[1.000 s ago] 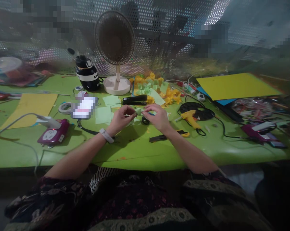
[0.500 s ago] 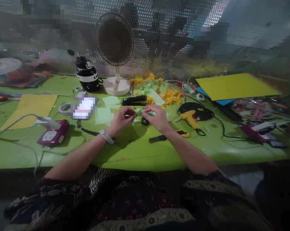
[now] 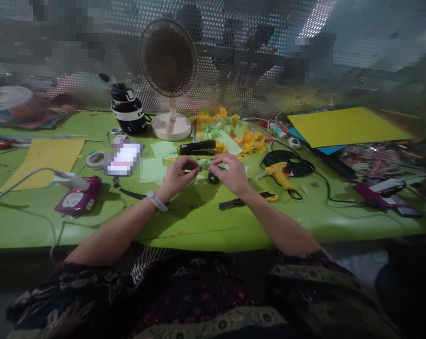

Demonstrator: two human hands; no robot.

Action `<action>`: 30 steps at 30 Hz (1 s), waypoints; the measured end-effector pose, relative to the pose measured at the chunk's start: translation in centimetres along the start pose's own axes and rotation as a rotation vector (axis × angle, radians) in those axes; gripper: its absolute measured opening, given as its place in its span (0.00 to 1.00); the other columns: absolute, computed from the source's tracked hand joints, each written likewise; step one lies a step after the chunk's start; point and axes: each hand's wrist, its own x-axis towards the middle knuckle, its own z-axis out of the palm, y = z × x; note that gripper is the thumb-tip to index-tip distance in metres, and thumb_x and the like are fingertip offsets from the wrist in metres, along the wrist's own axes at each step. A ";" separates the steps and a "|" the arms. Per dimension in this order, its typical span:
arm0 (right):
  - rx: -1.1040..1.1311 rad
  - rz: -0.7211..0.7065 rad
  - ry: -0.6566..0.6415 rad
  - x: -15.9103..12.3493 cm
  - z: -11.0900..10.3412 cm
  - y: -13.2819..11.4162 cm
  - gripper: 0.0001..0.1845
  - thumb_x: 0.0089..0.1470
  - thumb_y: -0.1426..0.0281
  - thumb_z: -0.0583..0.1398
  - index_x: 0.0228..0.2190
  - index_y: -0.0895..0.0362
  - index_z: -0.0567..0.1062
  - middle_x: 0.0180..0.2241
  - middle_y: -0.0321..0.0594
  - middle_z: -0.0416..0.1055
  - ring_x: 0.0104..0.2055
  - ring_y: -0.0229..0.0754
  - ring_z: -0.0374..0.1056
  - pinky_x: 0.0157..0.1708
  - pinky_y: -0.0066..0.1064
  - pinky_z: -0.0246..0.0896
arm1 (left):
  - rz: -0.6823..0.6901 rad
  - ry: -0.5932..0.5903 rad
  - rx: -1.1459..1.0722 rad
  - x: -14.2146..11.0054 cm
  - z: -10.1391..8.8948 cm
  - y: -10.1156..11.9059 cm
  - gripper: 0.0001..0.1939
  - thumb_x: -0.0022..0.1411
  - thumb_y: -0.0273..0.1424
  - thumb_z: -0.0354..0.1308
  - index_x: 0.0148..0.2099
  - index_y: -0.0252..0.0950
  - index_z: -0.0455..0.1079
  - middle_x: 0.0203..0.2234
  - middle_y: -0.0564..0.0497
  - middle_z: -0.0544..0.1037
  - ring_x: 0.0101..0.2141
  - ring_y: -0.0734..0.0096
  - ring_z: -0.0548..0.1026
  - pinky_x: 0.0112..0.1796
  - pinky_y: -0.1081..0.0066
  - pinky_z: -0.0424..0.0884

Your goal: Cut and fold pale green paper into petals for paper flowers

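My left hand (image 3: 178,176) and my right hand (image 3: 231,173) meet over the middle of the green table (image 3: 198,221). Both pinch a small pale green paper piece (image 3: 203,163) between fingertips. A white watch sits on my left wrist. Under my right hand lie a black tape roll (image 3: 213,177) and more pale green paper scraps. A black stapler (image 3: 197,147) lies just beyond the hands.
A desk fan (image 3: 168,75) stands at the back, beside a dark jug (image 3: 128,110). Yellow and green paper flowers (image 3: 234,132) are piled behind the stapler. A yellow glue gun (image 3: 279,174) lies right, scissors (image 3: 248,200) near my right forearm. Yellow sheets (image 3: 343,125) and magenta devices (image 3: 79,197) flank the sides.
The hands stay in nearly the same place, with only slight finger movement on the green paper piece.
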 end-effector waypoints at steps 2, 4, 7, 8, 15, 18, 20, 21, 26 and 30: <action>0.007 -0.006 0.007 0.0 0.0 0.0 0.09 0.55 0.66 0.66 0.25 0.52 0.76 0.38 0.41 0.79 0.45 0.50 0.74 0.53 0.49 0.67 | 0.001 0.003 -0.002 0.0 0.0 0.0 0.14 0.56 0.39 0.69 0.35 0.36 0.70 0.29 0.49 0.79 0.31 0.71 0.77 0.32 0.71 0.75; 0.005 -0.006 0.004 0.0 -0.1 -0.1 0.09 0.55 0.66 0.66 0.25 0.52 0.75 0.38 0.41 0.80 0.45 0.50 0.74 0.52 0.49 0.67 | 0.002 0.011 -0.005 0.0 0.1 0.0 0.14 0.56 0.39 0.69 0.35 0.36 0.70 0.29 0.50 0.79 0.30 0.72 0.77 0.32 0.71 0.74; -0.004 0.000 0.000 0.0 -0.2 -0.2 0.09 0.55 0.65 0.66 0.25 0.51 0.75 0.38 0.41 0.79 0.45 0.50 0.74 0.52 0.50 0.67 | -0.004 0.014 -0.003 0.1 0.1 0.0 0.15 0.55 0.39 0.69 0.35 0.36 0.70 0.28 0.50 0.79 0.30 0.72 0.77 0.33 0.70 0.74; -0.005 0.000 0.000 0.0 -0.2 -0.2 0.09 0.55 0.65 0.66 0.24 0.51 0.75 0.38 0.41 0.79 0.45 0.50 0.74 0.52 0.50 0.67 | -0.007 0.011 -0.001 0.1 0.1 0.0 0.15 0.55 0.39 0.69 0.35 0.36 0.70 0.28 0.50 0.79 0.30 0.72 0.77 0.33 0.70 0.74; 0.005 0.003 -0.004 -0.1 -0.1 -0.1 0.10 0.56 0.64 0.65 0.25 0.52 0.75 0.38 0.42 0.79 0.45 0.50 0.74 0.52 0.50 0.67 | -0.008 0.012 0.010 0.0 0.1 0.0 0.14 0.55 0.39 0.69 0.35 0.36 0.70 0.29 0.49 0.79 0.30 0.71 0.77 0.31 0.72 0.74; 0.003 0.014 -0.013 -0.1 -0.1 -0.1 0.10 0.56 0.63 0.65 0.25 0.52 0.75 0.39 0.42 0.79 0.46 0.50 0.74 0.53 0.50 0.66 | 0.001 -0.002 0.007 -0.1 0.1 0.1 0.14 0.56 0.39 0.68 0.35 0.35 0.70 0.28 0.49 0.79 0.30 0.71 0.77 0.30 0.73 0.74; 0.005 0.016 -0.021 -0.1 -0.1 -0.1 0.10 0.56 0.63 0.65 0.25 0.52 0.75 0.38 0.42 0.79 0.45 0.50 0.74 0.53 0.50 0.66 | 0.002 -0.011 0.011 -0.1 0.1 0.1 0.13 0.56 0.38 0.68 0.35 0.35 0.71 0.29 0.49 0.80 0.31 0.71 0.77 0.30 0.73 0.74; 0.006 0.014 -0.022 -0.1 -0.1 -0.1 0.10 0.56 0.64 0.65 0.25 0.52 0.75 0.38 0.42 0.79 0.45 0.50 0.74 0.52 0.49 0.66 | 0.001 -0.015 0.016 -0.1 0.1 0.2 0.13 0.56 0.38 0.67 0.36 0.35 0.71 0.29 0.48 0.80 0.31 0.71 0.77 0.31 0.73 0.74; 0.005 -0.009 -0.015 -0.1 0.0 0.0 0.09 0.55 0.66 0.65 0.25 0.52 0.75 0.37 0.42 0.79 0.44 0.50 0.74 0.52 0.49 0.67 | -0.004 -0.020 0.027 -0.2 0.0 0.1 0.12 0.56 0.37 0.67 0.36 0.35 0.71 0.29 0.48 0.80 0.31 0.70 0.78 0.31 0.72 0.75; 0.001 -0.011 -0.021 -0.1 0.1 0.1 0.09 0.56 0.66 0.65 0.25 0.52 0.74 0.37 0.42 0.79 0.45 0.50 0.74 0.51 0.50 0.66 | -0.004 -0.022 0.018 -0.2 0.1 0.1 0.12 0.56 0.37 0.68 0.36 0.35 0.71 0.29 0.48 0.80 0.31 0.70 0.78 0.31 0.72 0.75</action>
